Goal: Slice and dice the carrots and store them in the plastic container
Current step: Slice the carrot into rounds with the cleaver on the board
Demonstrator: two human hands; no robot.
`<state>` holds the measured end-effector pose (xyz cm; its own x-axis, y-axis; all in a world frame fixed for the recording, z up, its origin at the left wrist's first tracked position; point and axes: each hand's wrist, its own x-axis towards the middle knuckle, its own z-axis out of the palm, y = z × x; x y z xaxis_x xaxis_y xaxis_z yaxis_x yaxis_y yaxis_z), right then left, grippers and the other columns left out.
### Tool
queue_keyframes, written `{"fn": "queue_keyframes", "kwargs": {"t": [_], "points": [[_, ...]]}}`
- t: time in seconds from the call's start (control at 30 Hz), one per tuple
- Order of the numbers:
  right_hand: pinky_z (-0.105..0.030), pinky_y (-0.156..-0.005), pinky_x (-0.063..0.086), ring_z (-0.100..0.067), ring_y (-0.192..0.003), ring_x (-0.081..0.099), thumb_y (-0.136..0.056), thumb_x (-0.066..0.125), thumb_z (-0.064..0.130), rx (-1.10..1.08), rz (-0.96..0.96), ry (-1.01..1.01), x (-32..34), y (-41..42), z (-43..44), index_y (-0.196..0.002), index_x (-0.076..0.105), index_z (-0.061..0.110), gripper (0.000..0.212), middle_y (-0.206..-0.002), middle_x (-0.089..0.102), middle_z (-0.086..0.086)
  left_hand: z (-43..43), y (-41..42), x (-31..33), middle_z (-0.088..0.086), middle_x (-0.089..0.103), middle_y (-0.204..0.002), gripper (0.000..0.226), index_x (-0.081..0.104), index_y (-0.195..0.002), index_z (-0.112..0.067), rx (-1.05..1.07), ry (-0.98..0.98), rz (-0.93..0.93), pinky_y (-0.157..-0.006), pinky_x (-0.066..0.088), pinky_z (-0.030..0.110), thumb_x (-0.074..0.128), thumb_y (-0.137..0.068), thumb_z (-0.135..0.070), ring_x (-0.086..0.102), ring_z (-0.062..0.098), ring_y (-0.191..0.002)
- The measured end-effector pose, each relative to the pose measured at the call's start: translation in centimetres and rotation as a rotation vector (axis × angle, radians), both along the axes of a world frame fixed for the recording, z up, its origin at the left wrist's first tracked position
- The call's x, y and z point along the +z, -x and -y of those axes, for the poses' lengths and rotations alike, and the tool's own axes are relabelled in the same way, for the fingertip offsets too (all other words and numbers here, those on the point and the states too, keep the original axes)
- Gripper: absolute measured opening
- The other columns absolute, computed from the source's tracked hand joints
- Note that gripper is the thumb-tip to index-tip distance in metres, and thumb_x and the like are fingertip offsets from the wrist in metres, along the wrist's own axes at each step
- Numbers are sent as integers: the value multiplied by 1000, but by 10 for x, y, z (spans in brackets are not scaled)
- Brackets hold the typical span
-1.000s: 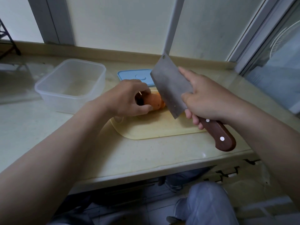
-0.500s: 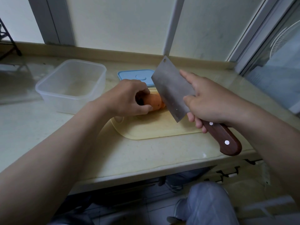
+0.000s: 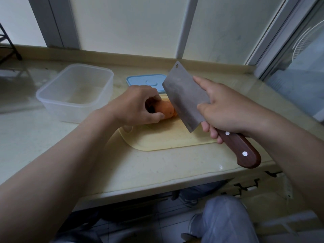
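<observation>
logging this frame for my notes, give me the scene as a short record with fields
left hand: grips the carrot on the cutting board
right hand: holds the cleaver by its handle, forefinger along the blade
cleaver: tilted, at the carrot's right end; contact unclear
plastic container: left of the cutting board, no carrot inside
blue lid: flat on the counter behind the cutting board

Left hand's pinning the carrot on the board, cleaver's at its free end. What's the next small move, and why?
Probably bring the cleaver straight down through the carrot just clear of the left hand, taking one thin slice. The right hand holds it at the carrot's exposed end, the left hand pins the carrot on the cutting board, and the plastic container shows no pieces.
</observation>
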<state>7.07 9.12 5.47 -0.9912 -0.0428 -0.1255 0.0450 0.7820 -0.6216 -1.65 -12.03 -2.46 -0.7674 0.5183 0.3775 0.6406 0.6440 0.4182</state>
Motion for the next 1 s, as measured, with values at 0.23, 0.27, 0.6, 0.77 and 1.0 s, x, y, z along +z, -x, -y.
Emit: {"fn": "queue_keyframes", "kwargs": {"t": [0.23, 0.27, 0.6, 0.77, 1.0], "points": [[-30, -42, 51, -20, -41, 60, -102, 36, 2, -9, 26, -8, -2, 0, -1, -159, 11, 57, 83, -61, 66, -14, 0, 1, 0, -7, 62, -96, 40, 69, -109, -17, -1, 19, -8, -69, 37, 9, 77, -78, -41, 54, 11, -85], [-31, -43, 51, -20, -42, 60, -102, 37, 3, -6, 40, -8, -1, -1, -3, -159, 10, 57, 83, -58, 66, -11, 0, 1, 0, -8, 62, -96, 41, 69, -110, -17, 1, 18, -6, -69, 36, 8, 77, -78, -42, 54, 11, -86], [-27, -39, 47, -19, -37, 59, -104, 38, 6, 55, 142, -166, 15, -12, -2, -158, 3, 58, 83, -55, 66, -10, -1, 2, 0, -1, 68, -92, 40, 71, -104, -14, -3, -1, -23, -75, 51, 34, 76, -78, -43, 60, 15, -83], [-32, -45, 54, -24, -42, 64, -99, 37, 5, 45, 159, -201, -19, 14, 22, -160, 0, 52, 86, -69, 71, -16, -3, 1, 0, -4, 66, -89, 42, 72, -106, -14, -62, -22, -38, -72, 49, 28, 82, -74, -40, 57, 13, -77], [-31, -45, 55, -15, -43, 64, -102, 40, 10, -12, 66, -102, -22, 8, 14, -159, 7, 57, 81, -87, 69, -12, 1, 0, 1, -4, 67, -91, 41, 70, -105, -16, -36, -39, -1, -73, 51, 28, 81, -74, -40, 60, 13, -79]]}}
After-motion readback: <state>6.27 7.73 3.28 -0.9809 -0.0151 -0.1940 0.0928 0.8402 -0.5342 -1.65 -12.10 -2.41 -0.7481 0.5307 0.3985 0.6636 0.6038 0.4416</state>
